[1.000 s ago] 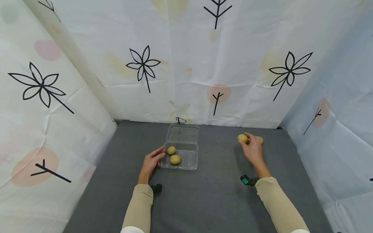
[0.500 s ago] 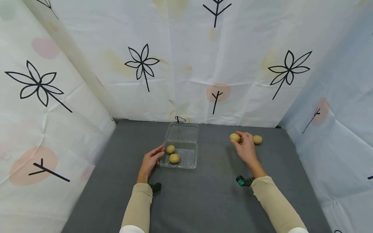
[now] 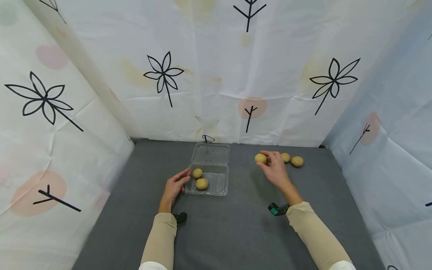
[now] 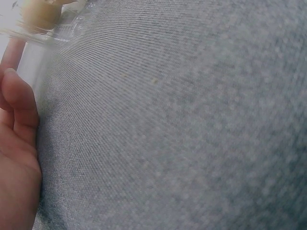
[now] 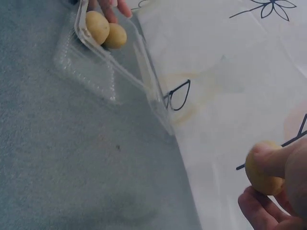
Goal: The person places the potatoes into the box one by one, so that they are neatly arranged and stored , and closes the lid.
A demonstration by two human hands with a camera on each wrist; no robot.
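Note:
My right hand point(image 3: 276, 170) pinches a yellow potato point(image 3: 260, 158) between thumb and fingers, above the table and right of the container. The right wrist view shows this potato point(image 5: 263, 168) with the thumb point(image 5: 273, 160) across it. My left hand point(image 3: 174, 188) touches the left side of a clear plastic hinged container point(image 3: 217, 185), its fingers fairly straight. Two potatoes, a smaller one point(image 3: 197, 173) behind a bigger one point(image 3: 202, 184), lie in the container's left half. Its lid point(image 3: 210, 154) is folded back. Part of the left hand point(image 4: 19, 158) appears in the left wrist view.
Two more potatoes, one point(image 3: 285, 157) partly behind the right hand and another point(image 3: 297, 161), lie on the grey table point(image 3: 233, 232) near its back right. A white patterned cloth point(image 3: 216, 75) hangs along the back and both sides.
My right hand has carried its potato leftward, towards the container. The two potatoes behind it have come into view. The left hand and container stay in place.

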